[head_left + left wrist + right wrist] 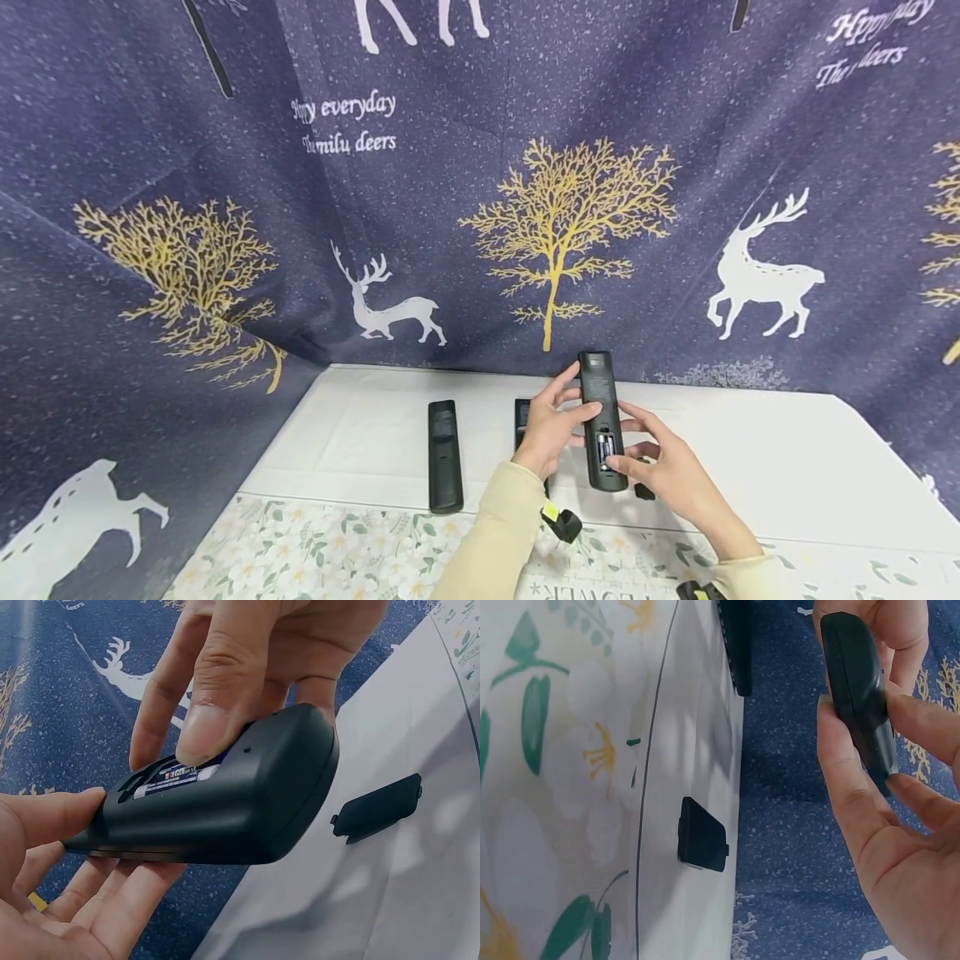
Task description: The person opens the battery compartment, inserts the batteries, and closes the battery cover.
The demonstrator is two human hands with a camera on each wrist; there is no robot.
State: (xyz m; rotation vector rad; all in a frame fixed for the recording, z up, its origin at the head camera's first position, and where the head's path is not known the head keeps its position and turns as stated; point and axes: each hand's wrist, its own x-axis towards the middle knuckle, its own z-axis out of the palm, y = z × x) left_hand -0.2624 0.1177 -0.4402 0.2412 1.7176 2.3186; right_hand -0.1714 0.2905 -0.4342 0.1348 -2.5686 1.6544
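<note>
A black remote control [597, 387] is held upright, its back facing me and its battery compartment uncovered. Batteries [606, 451] lie side by side in that compartment. My left hand [551, 425] grips the remote's upper half from the left, thumb across its back. From the right, my right hand [671, 471] holds the lower end. Its thumb [206, 735] touches the batteries and partly hides them in the left wrist view. The detached battery cover [379, 806] lies on the white surface below the remote; in the head view the right hand partly hides it.
Another black remote [445, 462] lies to the left on the white tabletop [360, 433]. One more remote [522, 410] is mostly hidden behind the left hand. A flowered cloth [300, 542] covers the near edge, and a dark blue curtain [450, 183] hangs behind the table.
</note>
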